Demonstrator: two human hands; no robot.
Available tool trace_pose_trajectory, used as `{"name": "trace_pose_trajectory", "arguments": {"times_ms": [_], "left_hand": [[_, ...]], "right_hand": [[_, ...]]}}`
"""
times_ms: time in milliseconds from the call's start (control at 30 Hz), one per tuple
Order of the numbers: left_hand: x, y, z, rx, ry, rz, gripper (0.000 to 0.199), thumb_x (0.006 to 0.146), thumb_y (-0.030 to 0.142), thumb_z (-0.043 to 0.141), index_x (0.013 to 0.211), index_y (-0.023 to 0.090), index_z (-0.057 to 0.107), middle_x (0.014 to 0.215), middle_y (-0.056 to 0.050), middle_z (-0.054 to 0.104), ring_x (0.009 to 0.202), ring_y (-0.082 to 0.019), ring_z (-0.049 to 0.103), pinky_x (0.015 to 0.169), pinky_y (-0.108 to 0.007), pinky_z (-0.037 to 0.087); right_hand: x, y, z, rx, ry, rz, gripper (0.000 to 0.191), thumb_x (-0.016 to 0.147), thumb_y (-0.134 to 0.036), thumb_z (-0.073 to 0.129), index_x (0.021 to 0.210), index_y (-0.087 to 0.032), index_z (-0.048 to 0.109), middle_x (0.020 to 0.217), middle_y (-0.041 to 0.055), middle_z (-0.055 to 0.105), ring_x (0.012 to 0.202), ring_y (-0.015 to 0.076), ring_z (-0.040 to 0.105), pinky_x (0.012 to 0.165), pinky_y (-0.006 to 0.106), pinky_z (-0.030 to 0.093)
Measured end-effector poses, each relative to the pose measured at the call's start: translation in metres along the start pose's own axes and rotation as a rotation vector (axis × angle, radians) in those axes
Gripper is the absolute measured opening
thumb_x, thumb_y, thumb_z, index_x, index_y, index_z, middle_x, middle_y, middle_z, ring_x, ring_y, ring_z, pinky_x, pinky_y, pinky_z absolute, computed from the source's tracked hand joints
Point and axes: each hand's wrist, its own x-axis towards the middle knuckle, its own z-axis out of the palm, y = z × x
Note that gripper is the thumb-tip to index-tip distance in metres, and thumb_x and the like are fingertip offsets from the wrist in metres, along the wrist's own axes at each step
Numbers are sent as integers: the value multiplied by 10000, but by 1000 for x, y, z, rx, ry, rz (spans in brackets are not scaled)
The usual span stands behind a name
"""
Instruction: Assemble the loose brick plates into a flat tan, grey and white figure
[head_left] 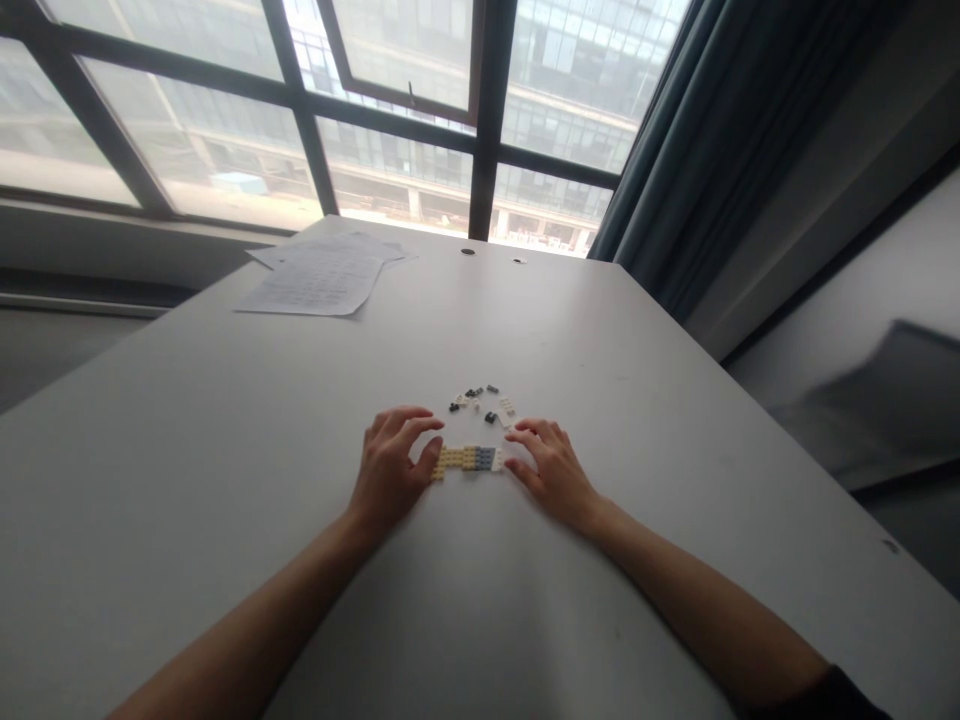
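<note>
A flat strip of joined studded bricks (469, 458) lies on the white table, tan at the left, grey-blue further right and white at the right end. My left hand (394, 460) is at its left end, thumb by the tan bricks, fingers curved and apart from the thumb. Just off the white end rests my right hand (551, 465), its fingers spread with a gap to the thumb. Beyond the strip lie several small loose pieces: dark ones (490, 417) and white ones (506, 407).
Sheets of printed paper (315, 280) lie at the far left of the white table (600, 380). Two small holes are near the table's back edge. Behind it stand a window (405, 170) and a dark curtain (690, 150).
</note>
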Motion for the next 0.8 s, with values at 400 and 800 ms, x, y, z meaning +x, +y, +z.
{"name": "trace_pose_trajectory", "arguments": {"times_ms": [400,800], "left_hand": [[32,10,0,182,-307,-38,307,813,394,578,1072,246,652,1192,-77,589,1159,-307,461,928,-484,377],[91,51,71,325,-503,10,288,780,386,550,916,201,723,1116,-119,622,1096,-316,470,899,-450,334]], "right_hand": [[7,22,4,236,342,227,188,832,-264,579,1006,-205,618,1058,77,573,1013,237,529,909,410,432],[8,28,6,332,379,308,195,791,-230,584,980,-207,625,1028,57,583,951,216,544,806,356,455]]}}
